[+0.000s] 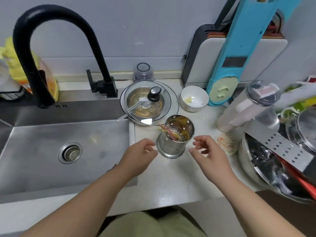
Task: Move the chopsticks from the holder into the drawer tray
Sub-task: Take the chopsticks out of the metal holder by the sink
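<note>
With both my left hand (139,153) and right hand (209,151) open-fingered beside the steel holder (174,137), I judge I must next grasp its chopsticks (166,131).

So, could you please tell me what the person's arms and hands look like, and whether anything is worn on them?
Both forearms are bare: no sleeves reach into view. The left hand and right hand wear no gloves, and no rings, watch or bracelet can be seen. Only light olive-green clothing shows at the bottom edge.
</note>
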